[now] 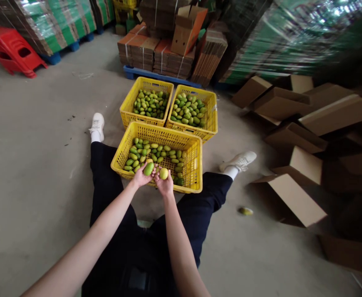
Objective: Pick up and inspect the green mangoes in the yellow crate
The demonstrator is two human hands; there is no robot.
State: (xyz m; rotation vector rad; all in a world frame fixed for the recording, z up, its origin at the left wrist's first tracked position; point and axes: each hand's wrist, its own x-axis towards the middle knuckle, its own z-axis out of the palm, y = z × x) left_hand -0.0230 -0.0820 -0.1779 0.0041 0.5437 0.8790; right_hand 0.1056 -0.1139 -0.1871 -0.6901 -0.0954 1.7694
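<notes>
Over the near edge of the front yellow crate (196, 165), my two hands are close together. My left hand (141, 178) has its fingers closed around a green mango (149, 168). A rounder-looking, yellowish mango (164, 173) sits in my right hand (166, 185), its fingers curled about it. Another yellow fruit shows just behind my left hand, partly hidden. Several green and yellow-green mangoes (133, 156) lie in the front crate, mostly along its left, back and right sides. Bare patches of its slatted bottom show in the middle.
Behind the front crate stand a left crate (125, 111) and a right crate (213, 119), both holding many mangoes. A lone mango (245, 211) lies on the floor. Cardboard boxes (295, 198) are heaped at right. A red stool (13, 51) and flattened cartons (137, 53) are farther back.
</notes>
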